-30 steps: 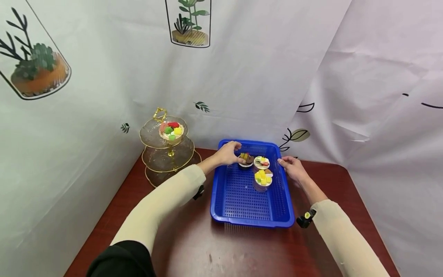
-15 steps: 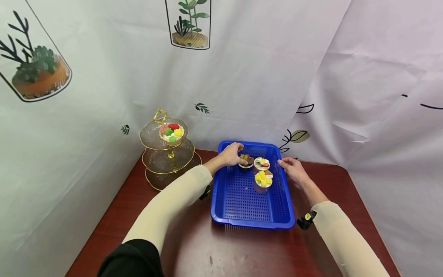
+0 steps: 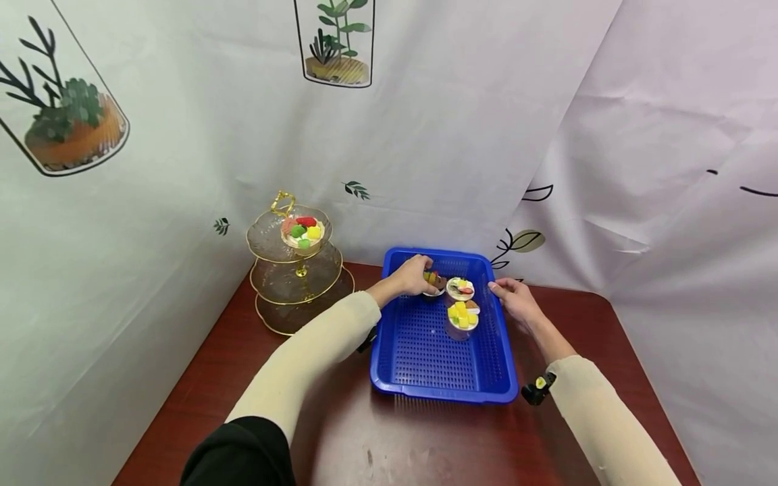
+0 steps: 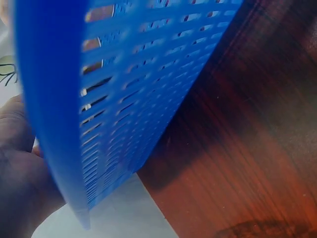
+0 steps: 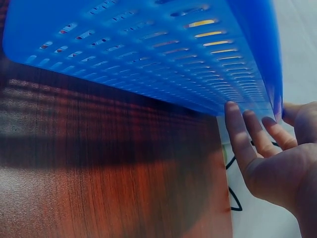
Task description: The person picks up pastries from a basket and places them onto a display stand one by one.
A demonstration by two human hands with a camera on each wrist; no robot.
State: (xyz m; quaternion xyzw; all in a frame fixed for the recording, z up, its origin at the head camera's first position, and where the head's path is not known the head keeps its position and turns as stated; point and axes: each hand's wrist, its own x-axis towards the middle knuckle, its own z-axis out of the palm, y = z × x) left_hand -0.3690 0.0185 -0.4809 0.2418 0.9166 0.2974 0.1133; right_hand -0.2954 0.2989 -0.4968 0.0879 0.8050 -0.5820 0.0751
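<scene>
- Blue perforated plastic basket [image 3: 425, 358]: one, rectangular, on a dark red-brown wooden table [image 3: 340, 432]; its slotted side wall fills both wrist views [image 4: 133, 99] [image 5: 148, 54].
- Dessert cups in the basket: three, grouped at the far end. One dark cup [image 3: 434, 283] with mixed fruit pieces at far left; one white cup [image 3: 460, 288] just beside it; one cup with yellow cubes [image 3: 462, 317] nearest the viewer, touching or almost touching the white one.
- Left hand [image 3: 412, 275]: inside the basket's far left corner, fingers curled about the dark cup, gripping it. The left wrist view shows only the palm [image 4: 20, 173] beside the basket wall.
- Right hand [image 3: 513, 297]: at the basket's right rim, fingers straight and relaxed, holding nothing; in the right wrist view the fingertips [image 5: 237, 129] lie against the outer wall.
- Three-tier glass stand [image 3: 298, 283] with gold rims and a gold handle: one, on the table's far left, well apart from the basket.
- Fourth dessert cup [image 3: 302, 231]: one, on the top tier, with red, green and yellow pieces.
- Sleeves: two, cream; a small black device [image 3: 535, 388] sits at the right wrist.
- Backdrop [image 3: 456, 115]: white cloth printed with plants in jars and small leaves; no legible writing or brand anywhere.
</scene>
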